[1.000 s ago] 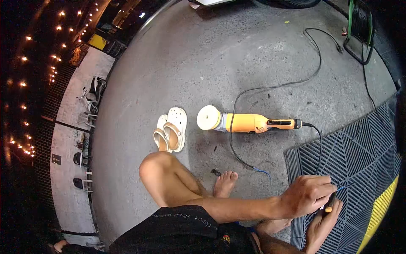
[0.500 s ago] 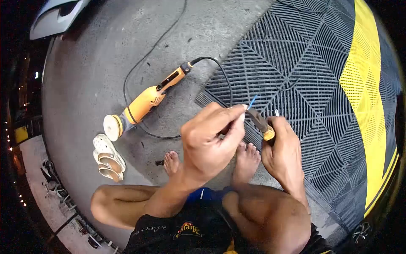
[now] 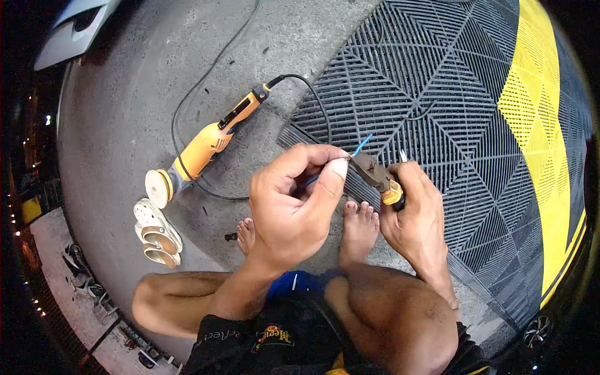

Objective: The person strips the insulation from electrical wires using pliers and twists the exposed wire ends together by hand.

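Blue wire [image 3: 362, 145] is standing exposed — work seemingly unfinished. Left hand [image 3: 294, 200] is pinching it beside the pliers [image 3: 373, 172]; right hand [image 3: 415, 215] is gripping them.

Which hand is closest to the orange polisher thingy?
Left. The left hand, pinching the blue wire, is to the right of the orange polisher in the picture; the right hand, gripping pliers, is farther over on the same side.
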A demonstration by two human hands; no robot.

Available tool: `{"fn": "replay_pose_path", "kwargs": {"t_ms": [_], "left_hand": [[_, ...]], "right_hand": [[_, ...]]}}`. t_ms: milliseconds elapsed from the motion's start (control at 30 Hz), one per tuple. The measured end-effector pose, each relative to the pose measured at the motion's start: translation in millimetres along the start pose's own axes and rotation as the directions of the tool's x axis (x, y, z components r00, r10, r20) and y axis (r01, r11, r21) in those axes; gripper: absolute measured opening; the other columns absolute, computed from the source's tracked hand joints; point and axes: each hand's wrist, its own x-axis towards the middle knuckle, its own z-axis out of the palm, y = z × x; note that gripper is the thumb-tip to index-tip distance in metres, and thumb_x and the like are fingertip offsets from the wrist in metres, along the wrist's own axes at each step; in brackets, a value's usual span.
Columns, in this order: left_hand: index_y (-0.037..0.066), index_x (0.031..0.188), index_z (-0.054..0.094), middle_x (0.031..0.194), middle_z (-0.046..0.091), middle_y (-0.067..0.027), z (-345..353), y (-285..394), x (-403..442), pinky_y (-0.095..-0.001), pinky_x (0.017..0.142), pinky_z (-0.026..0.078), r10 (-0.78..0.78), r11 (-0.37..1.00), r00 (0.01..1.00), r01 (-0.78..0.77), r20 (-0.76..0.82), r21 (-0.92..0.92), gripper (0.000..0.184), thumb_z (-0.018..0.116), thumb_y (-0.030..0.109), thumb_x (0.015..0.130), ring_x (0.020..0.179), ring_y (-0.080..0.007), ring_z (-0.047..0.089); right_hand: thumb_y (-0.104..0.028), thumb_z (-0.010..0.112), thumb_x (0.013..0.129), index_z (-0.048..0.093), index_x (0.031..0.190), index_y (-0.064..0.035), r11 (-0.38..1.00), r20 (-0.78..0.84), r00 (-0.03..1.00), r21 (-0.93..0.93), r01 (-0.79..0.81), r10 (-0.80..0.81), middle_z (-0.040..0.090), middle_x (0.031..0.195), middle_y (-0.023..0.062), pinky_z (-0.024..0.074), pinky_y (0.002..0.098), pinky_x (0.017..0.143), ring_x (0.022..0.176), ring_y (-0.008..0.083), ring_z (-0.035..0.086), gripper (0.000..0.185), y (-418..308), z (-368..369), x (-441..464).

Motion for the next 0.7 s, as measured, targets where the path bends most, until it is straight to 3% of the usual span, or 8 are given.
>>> {"fn": "replay_pose_path", "kwargs": {"t_ms": [67, 133, 267, 333, 467, 600, 667, 700], "left_hand": [[-0.004, 0.091, 0.065, 0.076, 0.061, 0.0013, 0.7, 6.4, -1.1, -0.0174, 0.054, 0.041, -0.054, 0.997, 0.998, 0.054, 0.012, -0.046, 0.007, 0.063, 0.002, 0.089, 0.065, -0.0006, 0.052], [-0.004, 0.092, 0.064, 0.074, 0.060, 0.0030, 0.8, 12.8, -1.6, -0.0165, 0.053, 0.038, -0.205, 0.957, 0.978, 0.211, 0.048, -0.198, 0.009, 0.061, 0.005, 0.091, 0.063, 0.0000, 0.050], [-0.002, 0.093, 0.063, 0.068, 0.055, 0.0051, -9.6, 15.7, 1.3, -0.0161, 0.047, 0.032, -0.300, 0.910, 0.947, 0.321, 0.119, -0.262, 0.011, 0.060, 0.008, 0.092, 0.055, 0.0013, 0.043], [-0.001, 0.094, 0.061, 0.063, 0.050, 0.0068, -22.1, 16.8, 4.6, -0.0174, 0.042, 0.025, -0.298, 0.803, 0.953, 0.284, 0.060, -0.524, 0.011, 0.058, 0.009, 0.093, 0.048, 0.0017, 0.034], [0.000, 0.094, 0.061, 0.061, 0.047, 0.0074, -31.9, 27.8, 9.5, -0.0184, 0.041, 0.022, -0.240, 0.915, 0.970, 0.210, -0.047, -0.343, 0.011, 0.056, 0.010, 0.094, 0.045, 0.0016, 0.030], [0.000, 0.097, 0.062, 0.072, 0.056, 0.0051, -25.4, 25.2, 5.0, -0.0159, 0.046, 0.027, -0.194, 0.922, 0.981, 0.180, -0.006, -0.344, 0.010, 0.059, 0.009, 0.093, 0.053, 0.0021, 0.036], [-0.001, 0.097, 0.063, 0.081, 0.060, 0.0026, -26.9, 23.1, 3.6, -0.0151, 0.051, 0.030, -0.182, 0.905, 0.983, 0.176, 0.023, -0.388, 0.010, 0.060, 0.008, 0.093, 0.060, 0.0018, 0.041], [-0.001, 0.097, 0.063, 0.083, 0.062, 0.0015, -25.7, 22.7, 3.6, -0.0153, 0.054, 0.032, -0.179, 0.918, 0.984, 0.173, 0.016, -0.358, 0.010, 0.060, 0.008, 0.093, 0.063, 0.0015, 0.042]], "right_hand": [[-0.004, 0.072, 0.065, 0.054, 0.088, -0.0023, 0.999, -0.025, 1.000, 0.033, -0.012, 0.013, 0.053, 0.078, 0.0153, 0.0469, 0.0443, 0.063, 0.072, 0.0375, 0.056, 0.029, -1.3, 0.3, 0.5], [-0.003, 0.071, 0.066, 0.054, 0.088, -0.0021, 0.999, -0.027, 1.000, 0.036, -0.001, 0.002, 0.054, 0.078, 0.0153, 0.0472, 0.0437, 0.063, 0.073, 0.0374, 0.057, 0.028, -0.7, 0.2, 0.9], [0.002, 0.069, 0.066, 0.055, 0.090, -0.0008, 0.997, -0.067, 0.998, 0.071, -0.012, 0.017, 0.056, 0.080, 0.0163, 0.0479, 0.0422, 0.063, 0.074, 0.0378, 0.058, 0.027, 2.8, -1.1, -0.2], [0.004, 0.066, 0.069, 0.055, 0.091, 0.0004, 0.994, -0.100, 0.992, 0.083, -0.067, 0.075, 0.056, 0.080, 0.0176, 0.0479, 0.0417, 0.063, 0.073, 0.0387, 0.058, 0.025, 6.2, -5.9, -1.5], [0.006, 0.060, 0.075, 0.055, 0.093, 0.0022, 0.991, -0.122, 0.984, 0.062, -0.122, 0.129, 0.057, 0.079, 0.0196, 0.0473, 0.0411, 0.061, 0.070, 0.0405, 0.058, 0.019, 12.0, -7.6, -5.1], [0.006, 0.057, 0.075, 0.056, 0.098, 0.0025, 0.982, -0.083, 0.982, 0.100, -0.161, 0.169, 0.057, 0.082, 0.0194, 0.0474, 0.0413, 0.065, 0.074, 0.0393, 0.058, 0.023, 12.1, 0.3, -3.4], [0.007, 0.055, 0.073, 0.058, 0.102, 0.0021, 0.976, -0.106, 0.990, 0.208, -0.064, 0.088, 0.058, 0.089, 0.0191, 0.0471, 0.0418, 0.073, 0.082, 0.0372, 0.058, 0.029, 17.9, 3.9, -1.8], [0.007, 0.054, 0.071, 0.059, 0.107, 0.0016, 0.994, -0.116, 0.993, 0.106, 0.028, -0.016, 0.058, 0.095, 0.0191, 0.0459, 0.0418, 0.080, 0.088, 0.0359, 0.057, 0.036, 13.0, 0.4, 2.3]]}}
